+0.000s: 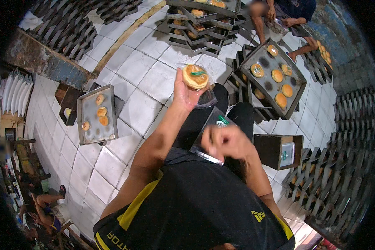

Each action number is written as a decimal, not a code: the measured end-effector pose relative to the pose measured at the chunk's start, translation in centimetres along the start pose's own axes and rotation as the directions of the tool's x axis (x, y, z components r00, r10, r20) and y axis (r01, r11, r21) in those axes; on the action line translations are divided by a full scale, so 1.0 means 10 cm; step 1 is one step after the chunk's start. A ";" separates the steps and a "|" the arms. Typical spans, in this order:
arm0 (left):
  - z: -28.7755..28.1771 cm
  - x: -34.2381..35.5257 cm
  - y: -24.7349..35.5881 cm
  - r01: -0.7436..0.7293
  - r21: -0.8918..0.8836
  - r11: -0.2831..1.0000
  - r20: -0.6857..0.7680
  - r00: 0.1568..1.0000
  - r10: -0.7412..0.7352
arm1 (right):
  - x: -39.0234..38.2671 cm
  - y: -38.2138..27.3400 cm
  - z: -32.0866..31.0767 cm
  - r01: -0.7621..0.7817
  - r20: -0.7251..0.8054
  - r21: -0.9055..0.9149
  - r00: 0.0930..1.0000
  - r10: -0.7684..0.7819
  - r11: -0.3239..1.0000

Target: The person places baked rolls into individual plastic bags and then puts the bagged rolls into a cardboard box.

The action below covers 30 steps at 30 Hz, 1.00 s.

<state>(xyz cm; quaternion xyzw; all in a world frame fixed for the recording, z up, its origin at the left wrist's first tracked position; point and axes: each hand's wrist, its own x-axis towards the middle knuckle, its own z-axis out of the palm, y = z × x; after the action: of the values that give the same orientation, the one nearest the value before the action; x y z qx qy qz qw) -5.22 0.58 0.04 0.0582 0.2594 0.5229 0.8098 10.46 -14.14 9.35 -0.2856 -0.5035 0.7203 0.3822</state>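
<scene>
My left hand (185, 94) is raised over the floor in front of my knees. Its fingers are wrapped round a round, golden-brown bun (194, 77) in a clear plastic bag (207, 98) with a green printed mark; the bag's loose end hangs below the bun. On my lap lies a flat stack of clear plastic bags (212, 118) with green print. Over that stack my right hand (231, 142) is smeared by motion. Its fingers look bent, but whether they pinch anything does not show.
To the right, a metal tray (265, 92) of several buns tops a pile of trays. Another tray (87, 108) with buns stands left. A wooden box (270, 151) holds more bags. Stacked trays (202, 31) rise ahead; a person (293, 18) works beyond.
</scene>
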 end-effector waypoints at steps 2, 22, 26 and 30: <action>0.00 -0.07 0.02 -0.014 0.031 0.999 0.001 1.000 0.014 | 0.10 0.11 -0.11 -0.003 -0.357 -0.124 0.933 -0.042 0.992; 0.08 -0.15 -0.16 0.053 0.024 0.998 0.022 0.998 -0.053 | 0.25 0.08 -0.10 0.045 -0.292 -0.629 0.911 -0.289 0.776; 0.03 -0.11 -0.23 0.126 0.046 0.991 0.083 0.988 -0.130 | 0.28 0.10 -0.08 0.042 -0.249 -0.712 0.918 -0.308 0.701; 0.13 -0.15 -0.26 0.104 0.122 0.987 0.027 0.994 -0.108 | 0.30 0.05 -0.03 -0.028 -0.280 -0.720 0.926 -0.253 0.693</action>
<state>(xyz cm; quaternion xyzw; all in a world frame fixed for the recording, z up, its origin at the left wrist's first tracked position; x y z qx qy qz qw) -2.96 -1.72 0.73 0.1017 0.2794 0.4616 0.8358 8.95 -11.57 8.72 -0.5050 -0.6810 0.3791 0.3708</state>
